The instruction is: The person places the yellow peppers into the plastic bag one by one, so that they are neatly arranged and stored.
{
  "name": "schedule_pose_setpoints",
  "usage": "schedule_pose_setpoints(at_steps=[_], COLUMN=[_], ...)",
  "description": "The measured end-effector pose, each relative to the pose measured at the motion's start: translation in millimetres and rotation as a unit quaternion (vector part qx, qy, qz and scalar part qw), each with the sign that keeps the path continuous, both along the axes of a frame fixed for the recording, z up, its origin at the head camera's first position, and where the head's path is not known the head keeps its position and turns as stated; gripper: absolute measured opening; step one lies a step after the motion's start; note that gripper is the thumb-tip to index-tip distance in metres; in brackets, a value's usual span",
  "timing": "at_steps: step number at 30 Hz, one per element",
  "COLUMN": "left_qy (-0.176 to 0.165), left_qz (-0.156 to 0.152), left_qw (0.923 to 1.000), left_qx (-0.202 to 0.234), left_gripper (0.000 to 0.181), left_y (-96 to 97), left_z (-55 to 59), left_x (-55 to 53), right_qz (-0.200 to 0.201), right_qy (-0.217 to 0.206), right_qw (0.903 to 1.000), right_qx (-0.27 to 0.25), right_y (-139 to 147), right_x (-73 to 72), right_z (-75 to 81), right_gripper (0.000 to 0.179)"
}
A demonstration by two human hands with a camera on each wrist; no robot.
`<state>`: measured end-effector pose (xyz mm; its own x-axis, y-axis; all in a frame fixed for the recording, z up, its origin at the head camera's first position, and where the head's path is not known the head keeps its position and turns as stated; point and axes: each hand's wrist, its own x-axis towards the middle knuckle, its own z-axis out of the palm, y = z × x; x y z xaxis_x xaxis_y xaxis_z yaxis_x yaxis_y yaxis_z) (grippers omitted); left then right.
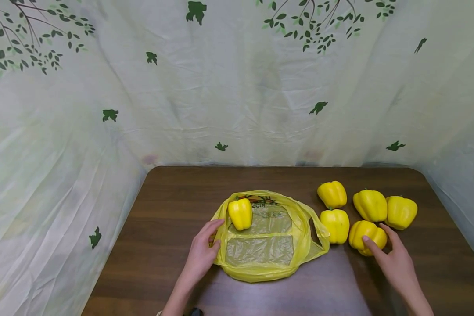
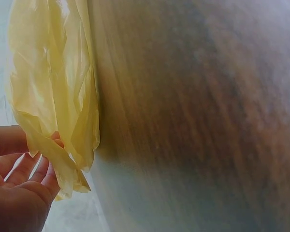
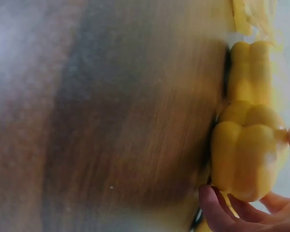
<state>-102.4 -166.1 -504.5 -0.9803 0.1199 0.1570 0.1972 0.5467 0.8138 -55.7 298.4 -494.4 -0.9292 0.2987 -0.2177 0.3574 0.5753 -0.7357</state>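
A: Progress?
B: One pepper (image 1: 240, 215) in the bag (image 1: 256, 274), at its eleven o'clock; four loose peppers (image 1: 334, 226) outside, two to three o'clock.
A: Grips?
B: Left hand (image 1: 203, 245) holds bag edge, nine o'clock. Right hand (image 1: 397, 259) grips fifth outside pepper (image 1: 364, 232), three o'clock, not yet in.

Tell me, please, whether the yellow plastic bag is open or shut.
Open: the head view shows the yellow plastic bag with its mouth spread wide and one yellow pepper visible inside.
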Motion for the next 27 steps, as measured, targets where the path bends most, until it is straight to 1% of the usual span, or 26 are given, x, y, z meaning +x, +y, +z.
schedule_pose_setpoints(at_steps=[3, 7, 10, 13, 15, 21, 27], left_qy=[-0.001, -0.001, -0.002, -0.003, -0.005, -0.009, -0.010], left_qz=[-0.001, -0.002, -0.001, 0.001, 0.001, -0.002, -0.004], left_qw=[1.0000, 1.0000, 1.0000, 1.0000, 1.0000, 1.0000, 0.9999], left_qx=[0.003, 0.003, 0.002, 0.002, 0.002, 0.004, 0.001], left_gripper=[0.054, 0.054, 0.055, 0.055, 0.055, 0.054, 0.055], left_y=[0.1, 0.0, 0.0, 0.1, 0.3, 0.8, 1.2], left_z=[1.2, 1.1, 1.1, 1.5, 1.9, 1.8, 1.9], left_x=[0.0, 0.3, 0.1, -0.3, -0.3, -0.2, 0.1], right_qz=[-0.005, -0.023, -0.035, -0.037, -0.034, -0.011, -0.001], right_qy=[-0.014, -0.028, -0.032, -0.032, -0.026, 0.009, 0.022], right_qw=[0.9999, 0.9992, 0.9987, 0.9986, 0.9988, 0.9989, 0.9984], right_qx=[-0.007, -0.016, -0.020, -0.022, -0.024, -0.045, -0.052], right_y=[0.7, 0.4, 0.4, 1.1, 1.5, 3.9, 6.1], right_x=[-1.4, -1.1, -0.6, -0.8, -0.9, 0.3, 0.9], right_z=[0.4, -0.8, -2.0, -2.6, -3.2, -7.2, -8.8], right_gripper=[0.095, 0.098, 0.099, 0.098, 0.097, 0.086, 0.082])
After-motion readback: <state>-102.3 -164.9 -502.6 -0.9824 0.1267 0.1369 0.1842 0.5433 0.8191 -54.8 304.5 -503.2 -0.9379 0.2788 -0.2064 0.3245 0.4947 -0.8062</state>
